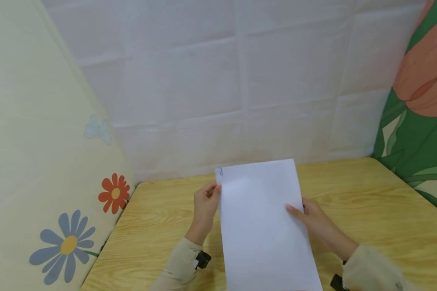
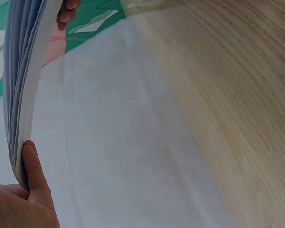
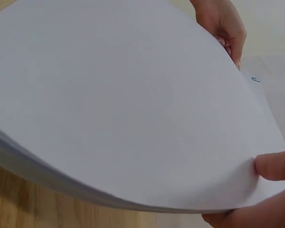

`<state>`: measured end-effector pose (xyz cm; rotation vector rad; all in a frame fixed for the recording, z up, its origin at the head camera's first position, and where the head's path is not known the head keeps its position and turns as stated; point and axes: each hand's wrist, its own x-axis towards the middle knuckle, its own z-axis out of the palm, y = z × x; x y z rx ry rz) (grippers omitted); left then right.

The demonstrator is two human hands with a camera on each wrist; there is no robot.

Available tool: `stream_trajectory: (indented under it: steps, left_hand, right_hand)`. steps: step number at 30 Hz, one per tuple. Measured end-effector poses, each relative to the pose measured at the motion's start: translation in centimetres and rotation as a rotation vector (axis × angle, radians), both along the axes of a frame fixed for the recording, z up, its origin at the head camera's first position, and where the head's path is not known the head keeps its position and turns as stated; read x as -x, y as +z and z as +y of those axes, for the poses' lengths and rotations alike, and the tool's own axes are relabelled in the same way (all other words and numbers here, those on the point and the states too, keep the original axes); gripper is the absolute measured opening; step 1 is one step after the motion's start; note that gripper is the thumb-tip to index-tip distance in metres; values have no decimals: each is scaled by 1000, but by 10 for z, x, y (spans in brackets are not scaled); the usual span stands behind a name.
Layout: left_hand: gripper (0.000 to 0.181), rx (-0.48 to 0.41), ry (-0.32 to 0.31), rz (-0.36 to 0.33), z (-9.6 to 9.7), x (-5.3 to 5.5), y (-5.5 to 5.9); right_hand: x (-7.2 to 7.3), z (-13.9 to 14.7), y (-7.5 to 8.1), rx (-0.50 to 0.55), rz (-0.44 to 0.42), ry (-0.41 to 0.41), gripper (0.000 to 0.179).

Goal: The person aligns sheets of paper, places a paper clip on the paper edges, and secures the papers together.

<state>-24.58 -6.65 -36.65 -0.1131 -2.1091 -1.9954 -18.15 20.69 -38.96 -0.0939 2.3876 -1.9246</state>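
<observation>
A stack of white paper [image 1: 260,226] is held up over the table, its far end raised. At its far left corner sits a blue paper clip [image 1: 221,171]. My left hand [image 1: 205,204] pinches the left edge just below the clip, thumb on one face and fingers behind. On the right edge, my right hand [image 1: 318,220] grips the stack with the thumb on top and the other fingers hidden underneath. In the left wrist view the sheets [image 2: 21,90] show as several layers, slightly fanned. The right wrist view shows the top sheet [image 3: 118,95] blank and bowed.
The wood-grain table [image 1: 160,218] spreads beneath both arms. A creased white sheet [image 1: 189,89] hangs behind it. A panel with flowers [image 1: 69,244] stands on the left, another with a large tulip [image 1: 429,76] on the right. Dark devices [image 1: 203,260] are worn on the wrists.
</observation>
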Motion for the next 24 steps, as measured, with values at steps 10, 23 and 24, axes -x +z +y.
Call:
stream_trajectory:
  steps: [10,23,24]
  left_hand:
    - [26,11,-28,-25,-1,-2,-5]
    - [46,245,-179,-69,-5,-2,-23]
    - [48,280,-182,-58,-5,-3,-25]
  right_hand:
    - [-6,-13,-7,30,-7,-172,57]
    - [1,-14,-12,71,39,-187,54]
    - [2,-14,-13,56,40,-188,54]
